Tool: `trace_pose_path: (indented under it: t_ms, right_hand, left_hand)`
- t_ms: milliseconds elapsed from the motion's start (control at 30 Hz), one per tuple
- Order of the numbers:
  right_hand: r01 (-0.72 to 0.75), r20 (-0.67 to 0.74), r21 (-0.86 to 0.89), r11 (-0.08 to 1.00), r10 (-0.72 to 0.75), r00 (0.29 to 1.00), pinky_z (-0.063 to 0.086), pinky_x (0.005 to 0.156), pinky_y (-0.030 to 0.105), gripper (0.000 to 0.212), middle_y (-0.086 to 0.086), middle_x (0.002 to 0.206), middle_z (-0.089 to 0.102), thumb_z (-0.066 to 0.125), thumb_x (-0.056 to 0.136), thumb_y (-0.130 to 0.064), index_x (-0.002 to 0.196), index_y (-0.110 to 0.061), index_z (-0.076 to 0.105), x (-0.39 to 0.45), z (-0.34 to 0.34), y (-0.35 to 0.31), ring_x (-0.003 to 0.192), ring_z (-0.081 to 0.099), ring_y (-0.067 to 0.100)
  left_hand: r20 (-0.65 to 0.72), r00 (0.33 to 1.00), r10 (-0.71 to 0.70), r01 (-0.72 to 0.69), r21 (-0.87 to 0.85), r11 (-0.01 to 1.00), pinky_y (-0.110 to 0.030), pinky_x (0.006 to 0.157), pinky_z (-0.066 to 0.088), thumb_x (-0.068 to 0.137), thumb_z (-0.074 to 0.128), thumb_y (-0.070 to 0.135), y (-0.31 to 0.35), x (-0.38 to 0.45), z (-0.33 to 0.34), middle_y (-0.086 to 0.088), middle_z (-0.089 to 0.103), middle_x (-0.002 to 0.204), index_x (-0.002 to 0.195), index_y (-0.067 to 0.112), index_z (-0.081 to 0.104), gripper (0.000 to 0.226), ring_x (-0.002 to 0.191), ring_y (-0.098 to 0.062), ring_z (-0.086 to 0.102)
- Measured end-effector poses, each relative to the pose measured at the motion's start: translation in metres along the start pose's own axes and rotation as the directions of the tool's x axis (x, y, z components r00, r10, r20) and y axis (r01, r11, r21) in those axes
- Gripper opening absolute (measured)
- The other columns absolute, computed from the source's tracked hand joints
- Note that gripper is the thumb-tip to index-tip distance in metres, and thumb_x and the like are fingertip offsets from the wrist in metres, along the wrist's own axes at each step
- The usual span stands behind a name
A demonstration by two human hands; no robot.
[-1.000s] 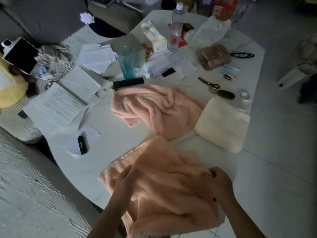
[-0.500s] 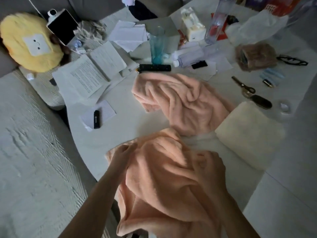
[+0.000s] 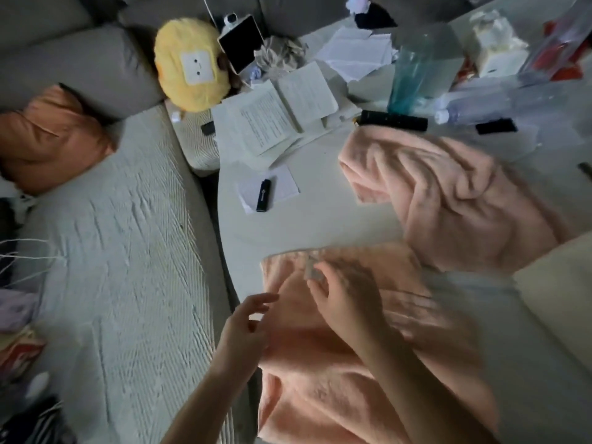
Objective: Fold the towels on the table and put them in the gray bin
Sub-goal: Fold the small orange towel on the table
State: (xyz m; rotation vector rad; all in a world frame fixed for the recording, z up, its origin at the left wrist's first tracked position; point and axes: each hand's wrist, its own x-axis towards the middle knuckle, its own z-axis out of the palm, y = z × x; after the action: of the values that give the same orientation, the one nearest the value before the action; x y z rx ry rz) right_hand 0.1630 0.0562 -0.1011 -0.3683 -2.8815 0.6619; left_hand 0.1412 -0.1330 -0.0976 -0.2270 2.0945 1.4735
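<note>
1. A fluffy peach terry towel (image 3: 336, 373) lay rumpled on the white round-edged tabletop (image 3: 304, 225), draping over its near rim.
2. A paler pink plush towel (image 3: 455, 193) sat crumpled just beyond the peach towel.
3. The right hand (image 3: 342, 302) pressed on the peach towel, pinching a small label at its far edge.
4. The left hand (image 3: 246, 325) hovered with loosely spread fingers beside the peach towel's left edge.

There is only the one view, from the person's head, looking steeply down and forward over the near edge of the white table (image 3: 307, 225). It sits close: both forearms enter from the bottom of the frame. The table fills the right half, a sofa (image 3: 121, 267) the left, cushions along the top edge.
</note>
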Motion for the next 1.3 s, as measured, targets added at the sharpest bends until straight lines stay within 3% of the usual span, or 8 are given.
trace_pose_path:
  t_ms: [133, 267, 433, 533, 800, 1067, 1200, 1300]
  right_hand:
    - [-0.071, 0.072, -0.238, 0.969, 0.090, 0.993, 0.047, 0.077, 0.039, 0.041, 0.007, 0.091, 0.073, 0.074, 0.074, -0.049, 0.098, -0.017, 0.072, 0.013, 0.021, 0.008, 0.087, 0.066, 0.031]
    - [-0.063, 0.088, -0.321, 0.945, 0.096, 0.992, 0.042, 0.077, 0.042, 0.039, 0.008, 0.095, 0.066, 0.070, 0.077, -0.051, 0.097, -0.018, 0.067, 0.012, 0.024, 0.013, 0.092, 0.060, 0.033]
    - [-0.076, -0.007, 0.020, 0.997, 0.076, 0.997, 0.042, 0.070, 0.039, 0.013, 0.001, 0.076, 0.065, 0.072, 0.077, -0.013, 0.079, -0.014, 0.059, 0.015, 0.008, 0.011, 0.076, 0.063, 0.031]
    - [-0.037, -0.108, 0.236, 0.971, 0.064, 0.992, 0.051, 0.059, 0.036, 0.015, -0.005, 0.065, 0.064, 0.072, 0.080, -0.009, 0.079, -0.015, 0.058, 0.027, 0.002, 0.001, 0.060, 0.064, 0.022]
    - [-0.084, 0.104, -0.043, 0.996, 0.088, 0.991, 0.045, 0.075, 0.039, 0.020, 0.003, 0.083, 0.071, 0.077, 0.080, -0.031, 0.089, -0.016, 0.069, 0.023, 0.022, -0.001, 0.084, 0.066, 0.031]
    - [-0.003, -0.170, 0.051, 0.999, 0.012, 0.985, 0.041, 0.060, 0.031, 0.016, 0.001, 0.062, 0.063, 0.074, 0.084, -0.021, 0.080, -0.014, 0.060, 0.066, 0.000, -0.029, 0.055, 0.059, 0.030]
    - [0.079, 0.084, -0.161, 0.984, -0.066, 0.994, 0.039, 0.078, 0.036, 0.010, 0.000, 0.085, 0.066, 0.061, 0.092, -0.027, 0.092, -0.017, 0.063, 0.087, 0.035, -0.037, 0.081, 0.063, 0.027]
    - [0.002, 0.147, -0.196, 0.981, 0.027, 0.989, 0.038, 0.083, 0.040, 0.017, 0.004, 0.096, 0.064, 0.066, 0.088, -0.024, 0.103, -0.016, 0.065, 0.073, 0.045, -0.015, 0.092, 0.060, 0.030]
  left_hand:
    - [0.049, 0.991, -0.126, 0.128, -0.033, 0.991, -0.033, 0.067, 0.059, 0.074, 0.066, 0.033, 0.003, 0.019, 0.009, -0.001, 0.074, 0.100, 0.115, 0.040, 0.064, 0.042, 0.083, -0.018, 0.075]
    - [-0.042, 0.996, -0.083, 0.086, 0.086, 0.993, -0.024, 0.066, 0.057, 0.089, 0.070, 0.033, 0.014, 0.047, 0.021, 0.004, 0.075, 0.092, 0.114, 0.027, 0.067, 0.026, 0.080, -0.007, 0.073]
    - [-0.160, 0.950, 0.267, -0.275, -0.032, 0.961, -0.012, 0.066, 0.052, 0.088, 0.067, 0.009, 0.019, 0.048, 0.018, 0.018, 0.076, 0.093, 0.094, 0.033, 0.076, 0.026, 0.077, -0.002, 0.070]
    - [-0.174, 0.947, 0.271, -0.278, -0.017, 0.960, -0.011, 0.069, 0.049, 0.089, 0.064, 0.005, 0.012, 0.046, 0.012, 0.018, 0.077, 0.091, 0.095, 0.035, 0.078, 0.034, 0.076, 0.001, 0.068]
    - [-0.033, 0.979, 0.202, -0.182, 0.310, 0.933, -0.012, 0.065, 0.051, 0.093, 0.064, 0.043, 0.020, 0.073, 0.006, 0.021, 0.067, 0.074, 0.093, 0.033, 0.067, 0.010, 0.075, 0.007, 0.065]
    - [-0.261, 0.938, 0.228, -0.210, 0.097, 0.973, -0.009, 0.059, 0.047, 0.093, 0.062, 0.044, 0.038, 0.082, 0.004, 0.022, 0.070, 0.077, 0.082, 0.034, 0.063, 0.015, 0.074, 0.003, 0.065]
    - [-0.244, 0.961, 0.128, -0.048, 0.308, 0.950, -0.024, 0.061, 0.048, 0.093, 0.059, 0.029, 0.031, 0.098, -0.005, 0.010, 0.066, 0.076, 0.090, 0.024, 0.061, 0.007, 0.076, -0.016, 0.063]
    - [-0.119, 0.974, 0.193, -0.113, 0.483, 0.868, -0.037, 0.065, 0.053, 0.091, 0.057, 0.022, 0.031, 0.103, -0.003, 0.003, 0.066, 0.094, 0.111, 0.024, 0.056, 0.020, 0.077, -0.022, 0.063]
